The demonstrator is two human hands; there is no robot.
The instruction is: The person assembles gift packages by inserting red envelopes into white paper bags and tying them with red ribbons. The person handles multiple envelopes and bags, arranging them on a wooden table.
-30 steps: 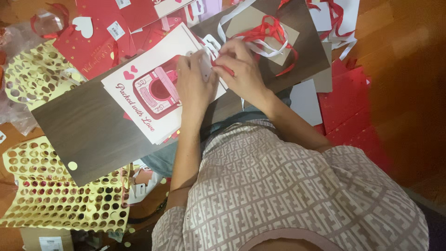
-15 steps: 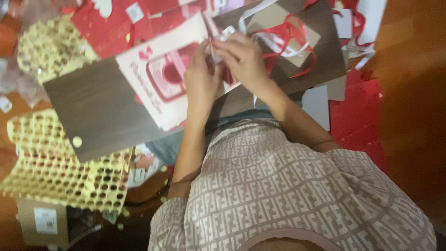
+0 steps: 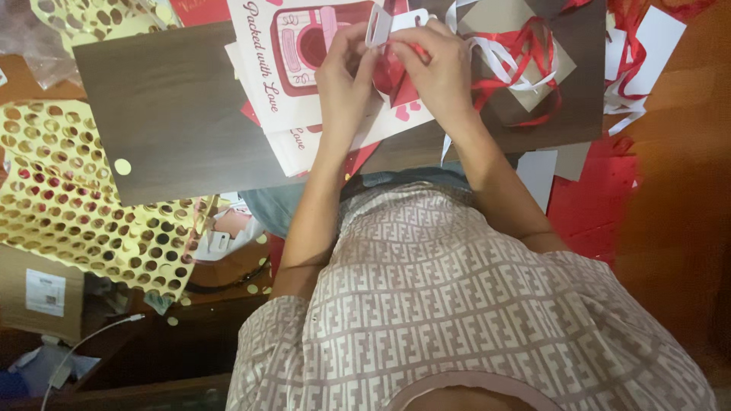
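Note:
My left hand and my right hand meet over a dark wooden board on my lap. Between their fingers they pinch a red ribbon and a small white paper tag. Under the hands lies a stack of white printed cards with a red and pink drawing. Just right of my right hand is a tangle of red and white ribbon on a tan card.
Gold sheets punched full of round holes lie at the left, partly off the board. Red paper and white scraps cover the floor at the right. A brown cardboard box and a white cable sit lower left.
The view has shifted, so board and cards sit higher in frame. Both hands have lifted off the card and now hold the ribbon and tag up between them.

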